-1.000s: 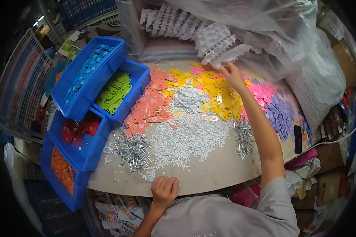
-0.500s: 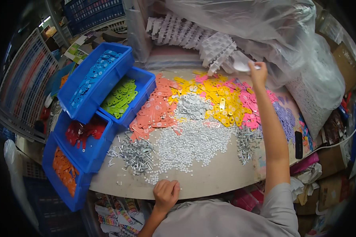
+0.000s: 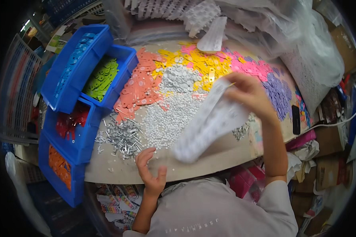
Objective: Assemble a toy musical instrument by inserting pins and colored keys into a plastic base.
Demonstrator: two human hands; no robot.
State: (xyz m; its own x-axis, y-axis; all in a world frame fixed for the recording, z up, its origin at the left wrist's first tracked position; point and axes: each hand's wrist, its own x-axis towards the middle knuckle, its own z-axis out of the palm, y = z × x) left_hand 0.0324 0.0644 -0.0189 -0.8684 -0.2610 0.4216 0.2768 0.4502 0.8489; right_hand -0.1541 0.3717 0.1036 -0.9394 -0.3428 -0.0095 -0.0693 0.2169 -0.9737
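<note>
My right hand [image 3: 247, 94] is closed on the upper end of a long white plastic tray [image 3: 199, 136], blurred by motion, with rows of bumps faintly visible. The tray slants over small white discs [image 3: 160, 122] heaped mid-table, its lower end close to the front edge. At that edge my left hand [image 3: 151, 175] holds nothing, thumb and fingers spread. Beside its fingertips lie metal pins [image 3: 124, 138]. Behind the discs sit larger pale washers [image 3: 178, 77], ringed by flat coral pieces [image 3: 136, 91] and yellow pieces [image 3: 209, 63].
Blue bins [image 3: 81, 85] at left hold blue, green, red and orange pieces. Pink [image 3: 253, 67] and purple pieces [image 3: 279, 93] lie right, near a black oblong object [image 3: 295, 119]. Similar white trays [image 3: 203, 14] rest at the back. A bulging clear bag [image 3: 320, 59] stands back right.
My right hand has come from the back of the table toward me, bringing the white tray. My left hand has lifted off the table edge and opened from a loose fist.
</note>
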